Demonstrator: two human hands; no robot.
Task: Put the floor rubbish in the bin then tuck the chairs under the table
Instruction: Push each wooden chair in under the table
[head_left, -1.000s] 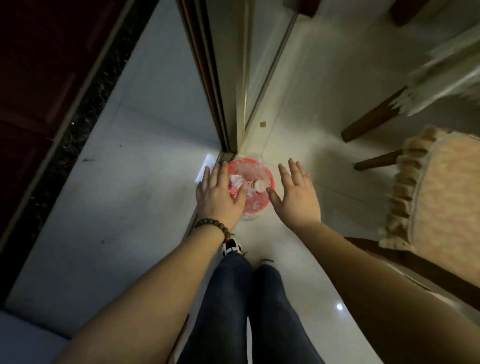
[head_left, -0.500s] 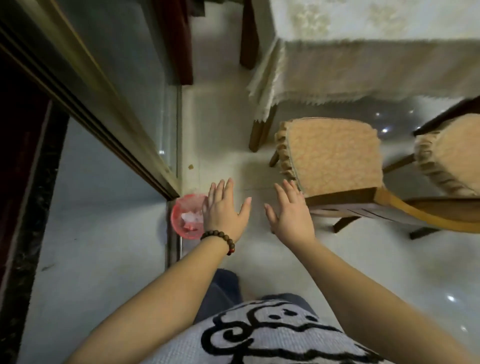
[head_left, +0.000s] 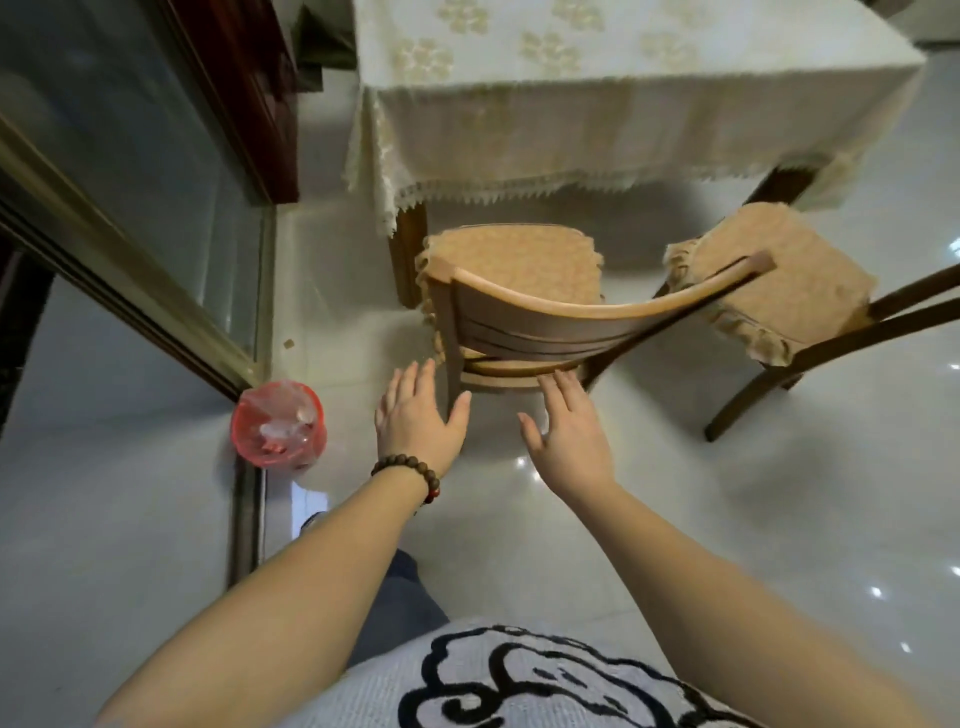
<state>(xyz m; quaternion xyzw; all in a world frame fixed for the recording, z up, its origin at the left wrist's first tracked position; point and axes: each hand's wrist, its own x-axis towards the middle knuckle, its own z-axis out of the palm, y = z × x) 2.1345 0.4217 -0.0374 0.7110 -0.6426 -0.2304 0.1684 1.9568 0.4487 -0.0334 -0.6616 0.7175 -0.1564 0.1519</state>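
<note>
Both hands empty, fingers spread. Left hand (head_left: 418, 419) w/ bead bracelet (head_left: 410, 472), right hand (head_left: 569, 435) beside it, both just short of near chair (head_left: 524, 312) backrest. Red bin (head_left: 279, 424) w/ rubbish inside sits left of left hand. Second chair (head_left: 774, 299) right of right hand, beyond. Table (head_left: 597, 104) w/ cloth farthest; neither chair tucked under.

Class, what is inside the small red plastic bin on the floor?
The small red plastic bin has a clear liner holding pale crumpled rubbish with a few red bits. What lies beneath that rubbish is covered, and the pieces are too blurred to identify.
</note>
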